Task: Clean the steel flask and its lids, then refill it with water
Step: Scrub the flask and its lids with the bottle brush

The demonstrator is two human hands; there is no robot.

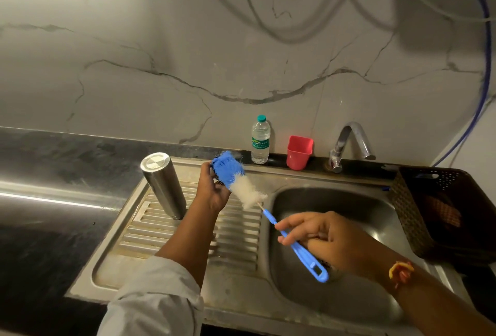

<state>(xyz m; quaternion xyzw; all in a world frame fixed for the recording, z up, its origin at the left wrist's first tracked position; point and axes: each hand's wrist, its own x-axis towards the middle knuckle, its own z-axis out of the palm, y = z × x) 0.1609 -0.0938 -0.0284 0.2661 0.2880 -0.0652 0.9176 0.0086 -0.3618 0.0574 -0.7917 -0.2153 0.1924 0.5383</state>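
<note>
Steel flask (pixel 163 185) inverted, left. My left hand (pixel 212 192) grips a dark lid (pixel 214 169), right hand (pixel 330 239) the brush (pixel 248 194): scrubbing, apparently. Next, probably rinsing.

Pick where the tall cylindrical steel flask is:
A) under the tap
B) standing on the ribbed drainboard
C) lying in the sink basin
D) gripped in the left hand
B: the tall cylindrical steel flask stands on the ribbed steel drainboard, untouched; the right hand grips the blue-handled bottle brush, whose bristles meet a small dark object in the left hand.
</note>
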